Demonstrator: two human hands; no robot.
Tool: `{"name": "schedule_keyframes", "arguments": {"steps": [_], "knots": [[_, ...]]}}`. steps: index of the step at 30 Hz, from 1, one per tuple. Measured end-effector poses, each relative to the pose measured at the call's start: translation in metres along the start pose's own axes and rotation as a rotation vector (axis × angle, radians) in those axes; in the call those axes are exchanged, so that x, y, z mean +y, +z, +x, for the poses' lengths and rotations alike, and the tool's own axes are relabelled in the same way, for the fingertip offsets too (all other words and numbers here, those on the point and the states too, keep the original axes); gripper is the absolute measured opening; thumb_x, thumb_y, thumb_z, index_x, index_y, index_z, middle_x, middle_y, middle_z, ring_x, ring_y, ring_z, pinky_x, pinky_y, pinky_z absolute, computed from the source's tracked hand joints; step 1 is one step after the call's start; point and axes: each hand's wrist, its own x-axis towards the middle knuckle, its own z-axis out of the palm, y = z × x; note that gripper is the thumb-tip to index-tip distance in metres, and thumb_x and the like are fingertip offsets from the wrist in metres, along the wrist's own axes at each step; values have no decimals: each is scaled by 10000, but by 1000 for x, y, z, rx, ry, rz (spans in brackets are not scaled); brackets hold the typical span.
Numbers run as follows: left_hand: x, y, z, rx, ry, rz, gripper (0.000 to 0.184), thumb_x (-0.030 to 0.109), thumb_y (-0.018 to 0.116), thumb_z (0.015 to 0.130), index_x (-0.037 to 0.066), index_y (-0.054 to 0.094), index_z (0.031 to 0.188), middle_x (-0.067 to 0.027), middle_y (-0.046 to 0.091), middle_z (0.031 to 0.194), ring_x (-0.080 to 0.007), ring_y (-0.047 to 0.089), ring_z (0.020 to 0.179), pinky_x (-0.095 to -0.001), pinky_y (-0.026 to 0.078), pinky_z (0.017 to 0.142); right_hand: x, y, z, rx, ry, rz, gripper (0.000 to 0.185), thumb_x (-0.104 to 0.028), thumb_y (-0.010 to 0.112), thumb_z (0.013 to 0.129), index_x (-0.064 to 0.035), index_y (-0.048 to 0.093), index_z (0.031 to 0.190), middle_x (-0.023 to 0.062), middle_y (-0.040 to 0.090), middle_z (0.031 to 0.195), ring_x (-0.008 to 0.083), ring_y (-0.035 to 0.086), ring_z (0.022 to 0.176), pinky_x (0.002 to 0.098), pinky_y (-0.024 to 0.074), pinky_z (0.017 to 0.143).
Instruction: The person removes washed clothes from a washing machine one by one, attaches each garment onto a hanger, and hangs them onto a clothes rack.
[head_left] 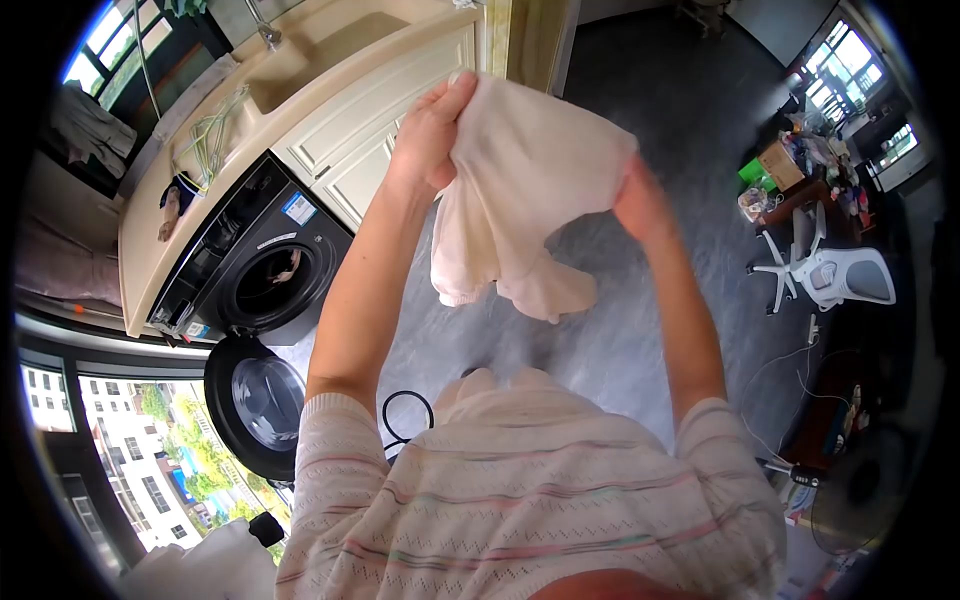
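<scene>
A cream-coloured garment (535,160) hangs in the air in front of me, stretched between my two hands. My left hand (433,128) is closed on its upper left corner, with the thumb pressed on the cloth. At the garment's right edge, my right hand (643,203) is blurred by motion but appears closed on the fabric. The lower part droops in folds, ending in what looks like a ribbed cuff. From its shape I cannot tell whether it is a top or trousers.
To the left, a dark front-loading washing machine (215,285) has its round door (255,405) swung open, with some cloth inside the drum. Above it runs a beige counter (300,95) with a sink and hangers (212,140). A white office chair (835,272) stands at the right, near loose cables.
</scene>
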Motion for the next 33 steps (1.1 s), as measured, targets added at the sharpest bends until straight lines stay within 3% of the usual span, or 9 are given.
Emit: {"name": "schedule_keyframes", "arguments": {"steps": [4,6,9,12,21,25,28,31,33], "knots": [[27,5,19,-129,22,-31,292,284,511,876,14,558,976,-68,608,902,-138,587,812,-276,492,718,-1,30,7,-227,193,-650,232,-149,454,894,18,579,995,102,605,961,184,591,875,335,491,742],[42,-2,15,-39,40,-78,357,313,510,872,14,532,1064,-68,597,940,-155,585,850,-280,490,750,-17,-3,1,-93,7,-156,210,-131,459,882,6,607,937,101,611,959,186,587,891,326,480,769],[66,-44,15,-501,159,-213,434,295,529,861,8,442,1175,-93,549,1087,-196,542,981,-339,454,834,-87,20,-6,-159,-360,227,228,-145,452,878,17,587,966,115,593,1021,204,550,974,315,434,855],[-44,-120,0,-185,-61,843,709,370,687,701,0,415,1241,-140,496,1189,-206,438,1132,-299,324,971,-100,26,9,-160,-226,434,354,-229,423,885,16,481,1134,133,524,1166,238,474,1110,364,346,955],[-5,-137,-48,-104,-212,460,174,125,683,746,18,645,878,-33,645,788,-92,597,732,-246,493,670,-100,-1,23,33,-196,504,159,-159,496,855,-19,562,895,89,606,899,204,574,890,332,436,829],[-4,-136,-53,-40,-182,353,227,114,669,758,0,622,949,-31,634,833,-88,578,738,-222,470,693,-91,-12,24,242,-245,381,160,-160,526,836,-13,559,887,103,609,930,202,583,880,353,470,781],[35,-101,-56,-198,-96,383,254,81,639,770,-15,598,1001,-47,626,883,-88,565,744,-217,458,699,-100,-38,17,426,296,-675,276,-182,590,795,8,553,992,126,604,993,213,580,923,352,471,792],[44,-54,-46,-495,2,786,273,61,631,754,-28,586,1008,-61,619,893,-112,569,800,-236,466,729,-74,-13,12,83,-299,-1240,457,-193,655,744,11,510,1126,142,594,1041,228,569,974,323,450,820],[34,-26,-34,-575,-80,913,323,82,661,717,-32,581,1009,-60,615,904,-121,570,822,-241,463,756,-67,83,9,-302,-265,-742,504,-122,665,734,7,478,1184,101,598,1036,169,552,961,285,439,818]]}}
